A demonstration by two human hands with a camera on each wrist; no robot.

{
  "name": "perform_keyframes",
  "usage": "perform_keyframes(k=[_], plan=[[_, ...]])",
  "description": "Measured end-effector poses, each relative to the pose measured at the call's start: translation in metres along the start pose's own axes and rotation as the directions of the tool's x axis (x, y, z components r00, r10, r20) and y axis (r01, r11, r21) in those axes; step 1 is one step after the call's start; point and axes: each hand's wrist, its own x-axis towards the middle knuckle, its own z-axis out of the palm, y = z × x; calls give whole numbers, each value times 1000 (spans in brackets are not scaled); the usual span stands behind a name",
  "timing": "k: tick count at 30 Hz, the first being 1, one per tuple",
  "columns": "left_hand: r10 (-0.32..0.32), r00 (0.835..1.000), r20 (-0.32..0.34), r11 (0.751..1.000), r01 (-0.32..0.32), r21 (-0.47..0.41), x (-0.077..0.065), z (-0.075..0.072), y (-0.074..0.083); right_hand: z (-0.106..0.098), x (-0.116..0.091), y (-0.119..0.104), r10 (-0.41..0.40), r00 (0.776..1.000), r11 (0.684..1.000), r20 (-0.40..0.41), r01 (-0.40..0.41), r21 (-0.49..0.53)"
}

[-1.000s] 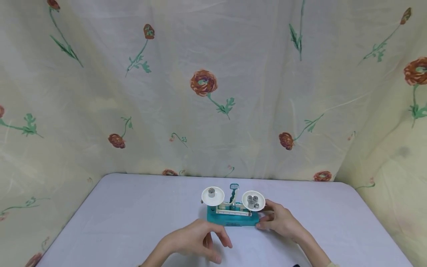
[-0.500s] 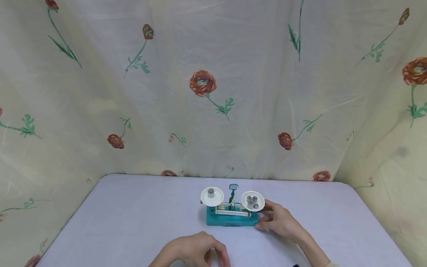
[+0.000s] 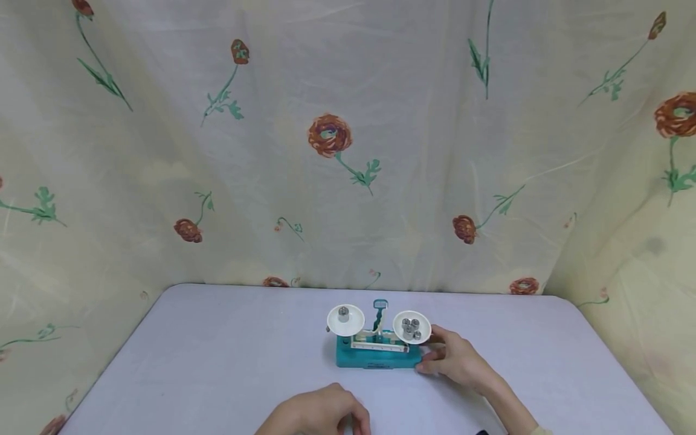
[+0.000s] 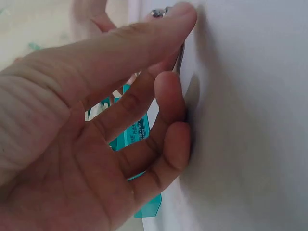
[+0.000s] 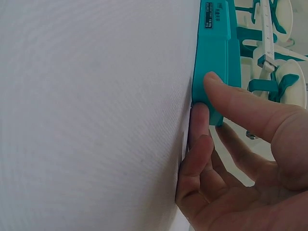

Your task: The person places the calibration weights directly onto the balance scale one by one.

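A teal balance scale (image 3: 379, 359) stands on the table. Its left white pan (image 3: 345, 327) bears one metal weight (image 3: 344, 313), its right pan (image 3: 412, 327) several small ones. My right hand (image 3: 455, 361) grips the right end of the teal base (image 5: 210, 53), thumb on its front face, other fingers curled at its end. My left hand (image 3: 321, 411) is low over the table in front of the scale, fingers bent, fingertips at the tabletop. In the left wrist view a thin metal strip (image 4: 180, 60) shows between thumb and fingers; most of it is hidden.
The pale cloth-covered table (image 3: 228, 350) reaches back to a flowered curtain (image 3: 402, 121). A small dark object (image 3: 483, 432) is cut off at the bottom edge. Small shiny metal bits (image 4: 157, 13) show beyond the left thumb.
My left hand has moved down toward the near side of the table, away from the scale, and its fingers have closed inward. The right hand and scale have stayed put.
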Motion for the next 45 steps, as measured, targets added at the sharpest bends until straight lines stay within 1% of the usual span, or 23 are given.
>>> perform_keyframes(k=[2,5,9,11,14,19,23,26,30,34,41,45], plan=[[4,1000,-23,999,-3,46,-2,2,3,0,0,0,-3,1000,1000,2,3,2],[-15,999,-41,997,18,74,-3,4,5,0,-1,1,-7,1000,1000,4,7,10],[-52,998,-39,997,54,59,-1,6,6,0,-1,1,-12,1000,1000,3,11,16],[-57,998,-37,995,60,79,0,6,6,0,-1,0,-10,1000,1000,3,10,17],[-66,997,-30,994,69,84,1,6,6,1,0,0,-2,1000,1000,4,2,15],[-87,996,-34,994,89,66,1,6,7,1,1,0,10,1000,1000,3,-10,16],[-113,993,-41,991,116,73,2,8,9,1,0,1,4,1000,1000,5,-4,22],[-132,990,-41,989,134,58,3,8,10,1,0,1,-1,1000,1000,6,1,24],[-128,991,-44,991,130,31,4,9,10,1,0,1,-1,1000,1000,1,1,28],[-107,993,-49,994,107,-3,4,8,10,1,0,0,1,1000,1000,-2,-1,27],[-39,997,-73,999,36,-34,2,6,10,1,0,0,4,1000,1000,0,-4,21],[-20,994,-105,998,14,-56,0,6,10,0,0,1,7,1000,1000,2,-7,22]])
